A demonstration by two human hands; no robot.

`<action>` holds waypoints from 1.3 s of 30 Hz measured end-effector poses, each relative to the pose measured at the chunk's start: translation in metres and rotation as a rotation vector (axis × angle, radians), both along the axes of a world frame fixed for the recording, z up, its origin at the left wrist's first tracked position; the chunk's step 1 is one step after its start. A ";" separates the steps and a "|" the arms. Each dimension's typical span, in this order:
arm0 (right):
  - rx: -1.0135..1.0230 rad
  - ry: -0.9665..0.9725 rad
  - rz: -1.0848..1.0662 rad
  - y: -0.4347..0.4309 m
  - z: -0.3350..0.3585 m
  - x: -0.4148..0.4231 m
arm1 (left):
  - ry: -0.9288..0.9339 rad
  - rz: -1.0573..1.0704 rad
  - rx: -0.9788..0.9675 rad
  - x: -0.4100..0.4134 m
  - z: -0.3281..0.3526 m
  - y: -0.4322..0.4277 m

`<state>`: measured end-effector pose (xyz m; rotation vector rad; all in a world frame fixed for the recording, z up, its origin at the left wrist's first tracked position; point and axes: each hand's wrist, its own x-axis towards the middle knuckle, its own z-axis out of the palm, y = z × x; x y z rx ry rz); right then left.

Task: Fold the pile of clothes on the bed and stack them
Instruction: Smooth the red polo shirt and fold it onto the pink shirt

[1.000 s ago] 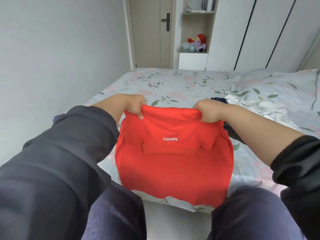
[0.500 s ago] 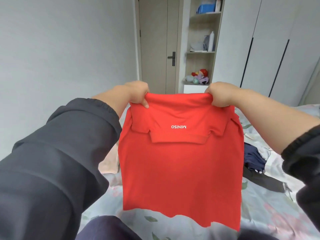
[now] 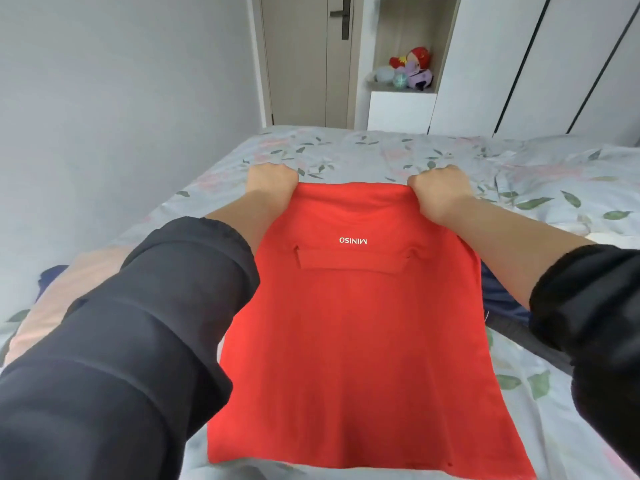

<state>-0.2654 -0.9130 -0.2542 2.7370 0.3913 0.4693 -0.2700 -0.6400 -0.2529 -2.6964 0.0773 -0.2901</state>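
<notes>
A red shirt (image 3: 360, 341) with a white MINISO logo lies stretched out lengthwise over the floral bed (image 3: 381, 150), its sides folded in. My left hand (image 3: 273, 178) grips its far left corner and my right hand (image 3: 440, 188) grips its far right corner, both fists curled round the cloth at the far edge. A dark navy garment (image 3: 498, 296) shows under my right forearm beside the shirt. A pale pink garment (image 3: 72, 296) lies at the left, partly hidden by my left sleeve.
A grey wall runs along the left side of the bed. Beyond the bed are a door (image 3: 304, 60), a shelf niche with plush toys (image 3: 412, 69) and white wardrobe doors (image 3: 540, 64). A pillow (image 3: 588, 174) lies at the right.
The red shirt was held up in the air half a second ago; both hands have swung it forward and down so it now lies spread on the bed.
</notes>
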 end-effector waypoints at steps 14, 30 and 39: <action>0.012 -0.037 -0.015 -0.003 -0.052 0.039 | -0.033 -0.065 -0.015 0.035 -0.055 -0.001; -0.087 -0.046 0.427 -0.023 -0.183 -0.152 | 0.311 -0.279 0.165 -0.123 -0.179 0.039; 0.120 0.279 0.129 -0.034 -0.201 -0.159 | 0.298 -0.393 0.103 -0.141 -0.193 0.054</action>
